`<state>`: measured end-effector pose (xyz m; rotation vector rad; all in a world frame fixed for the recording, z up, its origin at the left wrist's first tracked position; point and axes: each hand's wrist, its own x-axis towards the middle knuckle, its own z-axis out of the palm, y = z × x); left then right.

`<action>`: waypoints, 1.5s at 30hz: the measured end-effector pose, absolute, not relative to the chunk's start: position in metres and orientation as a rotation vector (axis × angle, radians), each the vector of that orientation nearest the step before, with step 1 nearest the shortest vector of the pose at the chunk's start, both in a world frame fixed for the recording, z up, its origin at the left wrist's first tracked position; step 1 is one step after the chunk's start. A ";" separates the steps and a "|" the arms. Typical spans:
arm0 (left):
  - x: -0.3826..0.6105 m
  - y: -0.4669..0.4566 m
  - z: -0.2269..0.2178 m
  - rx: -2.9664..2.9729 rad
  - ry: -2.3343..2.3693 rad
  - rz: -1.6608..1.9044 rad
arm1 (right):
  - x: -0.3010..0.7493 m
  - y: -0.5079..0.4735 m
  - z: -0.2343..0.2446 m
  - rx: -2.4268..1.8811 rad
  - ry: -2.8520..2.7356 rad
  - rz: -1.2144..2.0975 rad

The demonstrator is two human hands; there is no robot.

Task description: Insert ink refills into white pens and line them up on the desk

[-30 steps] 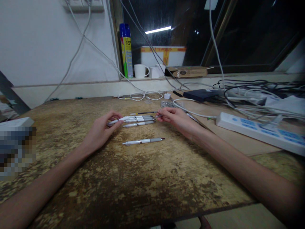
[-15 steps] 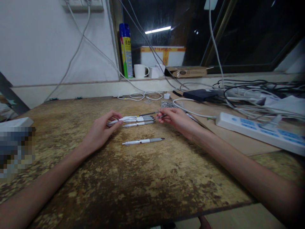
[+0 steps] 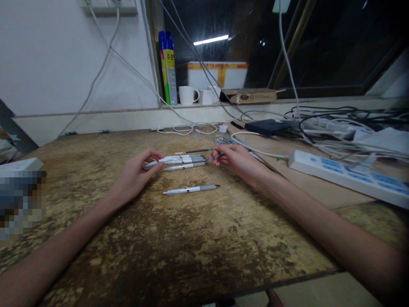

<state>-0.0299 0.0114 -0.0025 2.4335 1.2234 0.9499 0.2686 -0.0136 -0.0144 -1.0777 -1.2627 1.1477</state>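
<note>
My left hand point(image 3: 137, 172) is closed, thumb and fingers pinching a white pen barrel point(image 3: 152, 164) at the left end of a row of pens. Closed too, my right hand point(image 3: 234, 160) is at the row's right end. From its fingertips a thin pen refill point(image 3: 196, 151), dark with a pale yellowish tail, points left above the row. A small grey piece point(image 3: 218, 156), perhaps a pen's grip section, shows between the same fingers. Several white-and-grey pens point(image 3: 185, 165) lie side by side between my hands. Nearer to me, one pen point(image 3: 191, 189) lies apart, its dark tip to the right.
A white power strip point(image 3: 345, 175) and tangled cables point(image 3: 335, 121) occupy the right side. Behind my right hand is a clear plastic bag point(image 3: 223, 140). A spray can point(image 3: 168, 68), a white mug point(image 3: 188, 95) and a flat cardboard box point(image 3: 251, 96) stand on the windowsill.
The refill has swung to a more level angle, and its pale tail now shows above the pens. Both hands stay almost where they were.
</note>
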 end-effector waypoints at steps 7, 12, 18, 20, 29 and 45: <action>-0.030 0.011 -0.002 2.435 1.223 0.954 | 0.269 -0.013 -0.016 -1.075 -1.264 1.133; -0.030 0.011 -0.002 2.432 1.240 0.934 | 0.269 -0.014 -0.014 -1.098 -1.264 1.132; -0.030 0.012 -0.003 2.421 1.226 0.932 | 0.269 -0.012 -0.016 -1.085 -1.246 1.146; -0.030 0.012 -0.003 2.419 1.226 0.927 | 0.270 -0.012 -0.016 -1.075 -1.247 1.141; -0.030 0.011 -0.002 2.430 1.222 0.948 | 0.269 -0.012 -0.016 -1.048 -1.255 1.132; -0.031 0.013 -0.005 2.398 1.207 0.951 | 0.267 -0.012 -0.017 -1.069 -1.265 1.123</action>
